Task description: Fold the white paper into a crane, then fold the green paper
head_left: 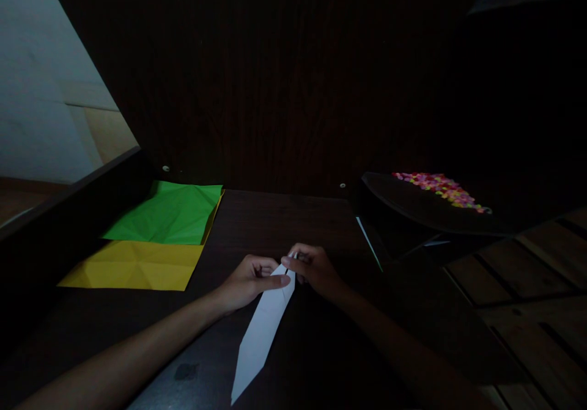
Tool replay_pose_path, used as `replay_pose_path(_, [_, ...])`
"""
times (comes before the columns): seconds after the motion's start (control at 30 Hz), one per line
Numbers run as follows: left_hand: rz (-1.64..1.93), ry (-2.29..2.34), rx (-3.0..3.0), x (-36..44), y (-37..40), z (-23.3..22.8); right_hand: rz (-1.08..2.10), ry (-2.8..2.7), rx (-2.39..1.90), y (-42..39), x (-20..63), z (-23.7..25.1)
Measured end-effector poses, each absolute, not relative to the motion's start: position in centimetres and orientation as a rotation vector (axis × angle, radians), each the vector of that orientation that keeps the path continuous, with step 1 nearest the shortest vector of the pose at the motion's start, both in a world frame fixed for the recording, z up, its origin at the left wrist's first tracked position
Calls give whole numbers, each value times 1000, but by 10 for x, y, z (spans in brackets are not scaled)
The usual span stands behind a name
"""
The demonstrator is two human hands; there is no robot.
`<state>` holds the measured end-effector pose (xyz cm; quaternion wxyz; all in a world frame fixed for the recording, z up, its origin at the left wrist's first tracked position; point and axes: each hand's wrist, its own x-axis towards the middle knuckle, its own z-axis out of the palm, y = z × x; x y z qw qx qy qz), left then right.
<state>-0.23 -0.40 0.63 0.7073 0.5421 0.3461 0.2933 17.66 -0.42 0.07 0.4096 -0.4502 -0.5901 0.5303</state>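
Both hands on white folded paper (263, 330), center of desk (284, 220), near side. Left hand (245, 285) pinches it, thumb flat on upper face; right hand (316, 269) pinches the top end, thumb and fingers closed on it. Long edges slant down-left to a pointed tip, free of fingers; tip touching desk or not, can't tell. Desktop shows between hands and back panel (275, 92). Left: yellow sheet (137, 266), well apart from left hand, green sheet (169, 211) overlapping its far part; side panel (92, 181) bounds that side. Right: thin pale strip (369, 244), well apart from right hand; beyond, multicolored cluster (443, 190) on curved dark surface.
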Motion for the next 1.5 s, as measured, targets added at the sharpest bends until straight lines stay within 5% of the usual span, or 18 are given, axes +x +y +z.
replay_pose_path(1.2, [418,627,1095,-5,-5,2,1060,-1475,-1244,-3,176,6])
replay_pose_path(1.5, [797,773,1070,-6,2,5,1286,-1577,-1179,-5,175,0])
